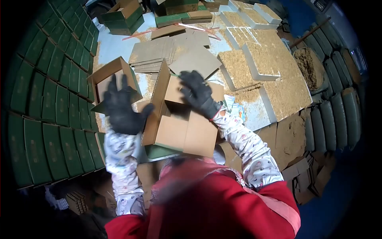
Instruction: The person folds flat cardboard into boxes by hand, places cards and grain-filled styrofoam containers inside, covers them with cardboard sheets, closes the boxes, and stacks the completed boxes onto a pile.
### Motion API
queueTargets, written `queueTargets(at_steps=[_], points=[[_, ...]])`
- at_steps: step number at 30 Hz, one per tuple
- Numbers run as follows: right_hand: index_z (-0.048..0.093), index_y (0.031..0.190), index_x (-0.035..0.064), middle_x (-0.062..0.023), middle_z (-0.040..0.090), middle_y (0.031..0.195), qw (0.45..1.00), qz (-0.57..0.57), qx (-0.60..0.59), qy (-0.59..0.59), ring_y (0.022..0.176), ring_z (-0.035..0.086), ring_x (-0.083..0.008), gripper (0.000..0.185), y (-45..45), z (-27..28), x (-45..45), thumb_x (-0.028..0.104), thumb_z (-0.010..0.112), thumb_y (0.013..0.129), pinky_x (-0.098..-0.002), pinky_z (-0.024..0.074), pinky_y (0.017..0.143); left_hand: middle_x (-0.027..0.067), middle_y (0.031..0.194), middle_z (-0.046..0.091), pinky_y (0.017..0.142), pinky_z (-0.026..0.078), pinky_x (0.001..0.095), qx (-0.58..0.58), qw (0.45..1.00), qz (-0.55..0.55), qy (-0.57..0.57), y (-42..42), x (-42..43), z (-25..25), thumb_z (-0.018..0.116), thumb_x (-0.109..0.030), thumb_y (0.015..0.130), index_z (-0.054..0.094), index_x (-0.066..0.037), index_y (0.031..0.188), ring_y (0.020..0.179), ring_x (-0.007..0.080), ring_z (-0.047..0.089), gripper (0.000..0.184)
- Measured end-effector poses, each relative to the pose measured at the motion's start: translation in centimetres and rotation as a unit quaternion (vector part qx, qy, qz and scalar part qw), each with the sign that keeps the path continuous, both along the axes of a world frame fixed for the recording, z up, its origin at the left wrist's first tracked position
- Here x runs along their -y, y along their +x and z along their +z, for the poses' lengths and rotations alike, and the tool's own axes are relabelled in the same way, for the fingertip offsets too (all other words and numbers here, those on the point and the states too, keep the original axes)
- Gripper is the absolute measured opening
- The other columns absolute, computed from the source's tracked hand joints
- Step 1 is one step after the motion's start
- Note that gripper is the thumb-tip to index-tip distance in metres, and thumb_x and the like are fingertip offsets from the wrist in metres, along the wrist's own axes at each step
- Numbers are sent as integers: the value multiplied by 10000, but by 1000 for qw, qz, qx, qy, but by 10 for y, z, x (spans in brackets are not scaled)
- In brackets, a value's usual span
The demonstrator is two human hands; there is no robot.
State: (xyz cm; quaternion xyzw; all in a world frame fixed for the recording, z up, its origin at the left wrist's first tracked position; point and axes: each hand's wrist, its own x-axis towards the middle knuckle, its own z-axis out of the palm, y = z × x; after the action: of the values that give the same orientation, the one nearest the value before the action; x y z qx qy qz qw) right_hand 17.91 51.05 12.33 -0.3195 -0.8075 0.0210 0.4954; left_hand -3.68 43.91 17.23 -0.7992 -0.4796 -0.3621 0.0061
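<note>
An open cardboard box (171, 129), brown inside and green outside, stands in front of me with its flaps folded out. My left hand (125, 107), in a black glove, is raised with spread fingers beside the box's upright left flap (156, 101); its thumb is close to that flap. Behind this hand is another open box (97, 77). My right hand (199, 95), also gloved in black, lies over the far right of the front box, fingers apart and slightly bent across a flap. Whether its fingertips press on the cardboard is unclear.
Flat cardboard sheets (171, 51) lie beyond the box. White trays (262, 59) of tan, crumbly material fill the right side. Stacked green boxes (43, 115) form a wall on the left; filled bags (324, 123) are piled at the right. Small printed papers (236, 111) lie near my right wrist.
</note>
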Motion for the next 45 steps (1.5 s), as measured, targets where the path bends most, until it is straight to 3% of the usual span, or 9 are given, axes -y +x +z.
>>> queueTargets(at_steps=[7, 9, 12, 16, 22, 26, 32, 42, 45], points=[[474, 1152, -18, -203, 532, 1096, 866, -89, -320, -375, 1051, 510, -310, 361, 56, -67, 52, 124, 536, 825, -379, 437, 857, 176, 1377, 334, 1045, 151, 514, -111, 985, 80, -106, -3, -7, -72, 641, -395, 734, 377, -134, 1338, 1279, 299, 298, 709], [467, 1162, -51, -247, 514, 1090, 568, 88, -438, -691, 1064, 503, -293, 447, 33, -99, 96, 236, 573, 837, -371, 437, 860, 188, 1311, 409, 969, 323, 460, 231, 959, 38, -161, -98, -26, -160, 598, -255, 801, 378, -108, 1329, 1179, 318, 419, 590], [485, 1168, -26, -154, 610, 895, 952, -102, -89, -274, 921, 580, -291, 507, -6, -73, 108, 330, 589, 821, -378, 467, 785, 170, 1245, 476, 835, 464, 464, 696, 427, -188, -546, -158, 22, -310, 532, -295, 850, 366, -92, 1325, 1047, 322, 529, 543], [518, 1128, 28, -163, 629, 870, 854, 100, 251, -446, 866, 602, -339, 377, 30, 41, 66, 228, 540, 809, -441, 466, 765, 112, 841, 666, 906, 409, 451, -32, 932, -126, -337, 22, 83, -100, 623, -345, 771, 690, -85, 891, 1017, 250, 561, 294], [551, 1084, 84, -164, 629, 928, 758, 150, 471, -425, 881, 612, -304, 278, 84, 35, 58, 174, 488, 828, -400, 473, 774, 178, 1191, 531, 915, 405, 401, 79, 986, 13, -145, -2, -46, -70, 503, -52, 782, 535, -88, 1176, 1084, 361, 501, 397], [464, 1225, 9, -80, 579, 1103, 886, -164, -310, -303, 1034, 509, -156, 451, 215, -24, -33, 201, 590, 837, -294, 414, 884, 134, 1095, 595, 890, 436, 369, 64, 972, 27, -226, -8, -59, -122, 429, 11, 737, 563, -102, 1139, 1022, 318, 555, 438], [510, 1074, 165, -128, 541, 873, 468, -123, -742, -464, 608, 498, -214, 444, 407, -207, -156, 419, 660, 741, -304, 403, 499, 148, 1039, 611, 896, 432, 372, 86, 956, 58, -274, 11, -60, -94, 437, 14, 734, 594, -56, 1054, 1003, 325, 563, 364], [211, 1336, 177, -141, 370, 1280, 470, -180, -800, -328, 1094, 447, -336, 775, 401, -205, -221, 243, 682, 725, -486, 394, 919, 162, 1037, 605, 905, 424, 362, 132, 941, 67, -304, 9, -60, -88, 428, 63, 710, 598, -54, 1040, 1018, 331, 555, 390], [280, 1302, 121, -162, 360, 1296, 752, -188, -494, -394, 1115, 453, -316, 740, 386, -174, -181, 133, 698, 692, -451, 393, 935, 159, 1130, 570, 936, 401, 354, 58, 957, 55, -278, 15, -63, -78, 445, -11, 769, 568, -65, 1117, 1077, 305, 532, 373]])
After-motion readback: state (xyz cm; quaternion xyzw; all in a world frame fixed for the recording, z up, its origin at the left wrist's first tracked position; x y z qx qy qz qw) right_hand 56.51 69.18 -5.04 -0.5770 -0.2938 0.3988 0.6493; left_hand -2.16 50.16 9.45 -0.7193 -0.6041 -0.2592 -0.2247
